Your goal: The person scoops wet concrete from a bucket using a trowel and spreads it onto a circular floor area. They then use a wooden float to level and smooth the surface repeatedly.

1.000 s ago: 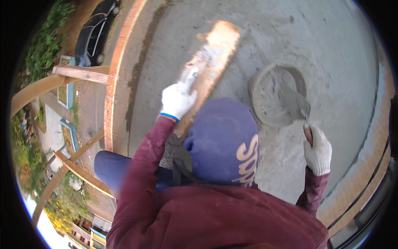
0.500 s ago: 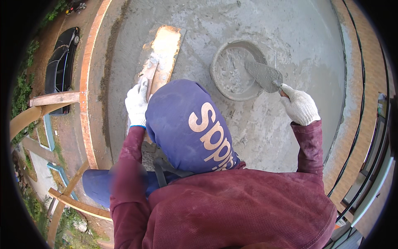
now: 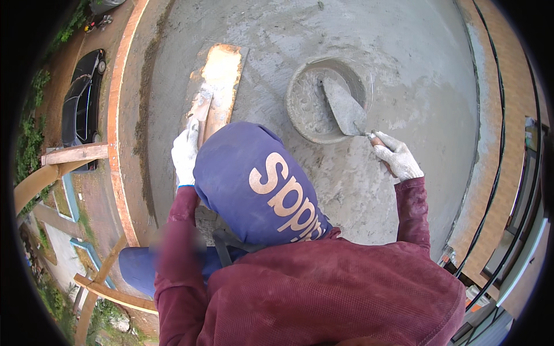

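My left hand, in a white glove, is closed on the handle of a long plastering float. The float's pale, scuffed back faces up and is smeared with mortar. My right hand, also gloved, grips the wooden handle of a pointed trowel. The blade is grey with mortar and reaches over the rim into a round bucket. Inside the bucket lies wet grey mortar; the blade's tip is at or just above it. My bent knee in blue trousers hides part of the float's near end.
Wet grey cement surrounds the bucket. Along the left runs a wooden beam, with wooden braces and a black car beyond. Black cables pass along the right edge beside a tan tiled strip.
My right hand has moved left and slightly down, and the trowel blade has turned steeper and reaches farther into the bucket. My left hand keeps its hold on the float.
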Demonstrator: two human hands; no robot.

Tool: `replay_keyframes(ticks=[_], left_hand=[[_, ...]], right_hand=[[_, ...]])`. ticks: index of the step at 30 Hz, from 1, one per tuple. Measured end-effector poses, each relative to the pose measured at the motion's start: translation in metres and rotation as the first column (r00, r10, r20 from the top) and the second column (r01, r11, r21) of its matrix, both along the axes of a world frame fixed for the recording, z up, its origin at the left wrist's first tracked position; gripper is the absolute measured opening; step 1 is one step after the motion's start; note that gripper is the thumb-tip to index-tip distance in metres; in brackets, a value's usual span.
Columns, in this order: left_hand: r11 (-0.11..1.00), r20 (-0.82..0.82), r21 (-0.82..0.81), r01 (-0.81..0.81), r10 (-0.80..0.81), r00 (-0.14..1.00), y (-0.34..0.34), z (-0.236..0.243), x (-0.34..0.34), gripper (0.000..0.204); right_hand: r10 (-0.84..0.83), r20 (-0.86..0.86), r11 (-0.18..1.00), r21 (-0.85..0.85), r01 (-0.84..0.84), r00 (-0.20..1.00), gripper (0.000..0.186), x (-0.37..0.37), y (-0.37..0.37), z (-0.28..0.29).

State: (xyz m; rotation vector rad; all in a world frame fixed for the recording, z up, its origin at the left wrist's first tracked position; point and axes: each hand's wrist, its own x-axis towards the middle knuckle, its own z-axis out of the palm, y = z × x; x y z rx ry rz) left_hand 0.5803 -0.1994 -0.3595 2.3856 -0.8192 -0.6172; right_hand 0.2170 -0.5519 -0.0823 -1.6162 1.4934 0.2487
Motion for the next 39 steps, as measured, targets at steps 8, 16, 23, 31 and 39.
replay_keyframes(ticks=[8, 16, 23, 31, 39], left_hand=[[1.000, 0.003, 0.013, -0.007, 0.007, 1.000, -0.022, 0.049, -0.011, 0.066], [0.997, 0.316, -0.062, 0.054, -0.032, 0.948, -0.011, 0.052, -0.016, 0.063], [0.999, 0.276, -0.035, 0.029, -0.018, 0.961, -0.025, 0.058, -0.020, 0.068], [0.999, 0.189, 0.017, -0.049, 0.045, 0.981, -0.013, 0.046, -0.027, 0.066], [0.989, 0.319, -0.144, 0.031, 0.017, 0.948, -0.092, 0.084, 0.054, 0.060]], right_hand=[[-0.024, 0.250, 1.000, 0.001, 0.024, 0.968, 0.066, -0.010, -0.003, -0.016], [0.203, 0.293, 0.974, 0.039, -0.224, 0.934, 0.062, 0.138, -0.023, 0.009], [0.860, -0.049, 0.411, -0.524, -0.746, 0.507, 0.058, 0.404, -0.051, -0.085], [0.800, -0.128, 0.401, -0.612, -0.681, 0.587, 0.052, 0.344, -0.038, -0.063], [0.116, 0.291, 0.956, -0.293, -0.027, 0.950, 0.053, 0.154, 0.013, -0.028]])
